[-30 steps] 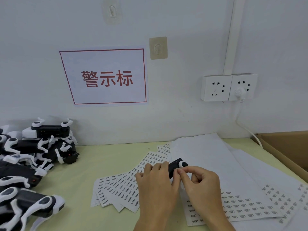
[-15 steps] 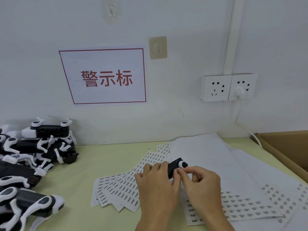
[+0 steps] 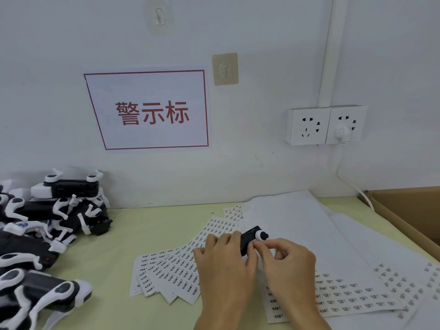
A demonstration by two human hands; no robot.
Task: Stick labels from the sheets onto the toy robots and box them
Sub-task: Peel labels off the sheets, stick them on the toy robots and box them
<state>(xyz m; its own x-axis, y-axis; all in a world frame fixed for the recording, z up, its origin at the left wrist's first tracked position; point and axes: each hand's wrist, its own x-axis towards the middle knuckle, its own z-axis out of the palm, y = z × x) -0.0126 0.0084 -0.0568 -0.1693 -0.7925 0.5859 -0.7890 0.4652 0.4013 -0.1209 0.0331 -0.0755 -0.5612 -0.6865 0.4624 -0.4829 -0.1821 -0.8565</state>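
Centrally, just above the pale green bench (image 3: 123, 236), both hands meet around one small black-and-white toy robot (image 3: 252, 236). The left hand (image 3: 223, 263) has its fingers curled over the toy's black body, gripping it, so only the far end with a white rounded joint shows past the knuckles. The right hand (image 3: 287, 260) pinches at the toy's near side with thumb and forefinger drawn together; whether a label sits between them is too small to tell.

Under and around the hands lie the label sheets. A fanned stack of sheets (image 3: 171, 265), thickly printed with rows of small labels, spreads to the left of the hands. Larger backing sheets (image 3: 297, 225), mostly bare white with a few rows of labels left along their near edges, stretch to the right and reach toward the cardboard box (image 3: 409, 210) at the bench's right edge.

At the left edge a pile of toy robots (image 3: 47, 225) lies heaped, black bodies with white legs tangled together, well apart from the hands.

On the wall behind hang a white sign (image 3: 150, 110) with a red border and red characters, two adhesive hooks, and a double wall socket (image 3: 326, 125) with a white plug and cord in its right half.
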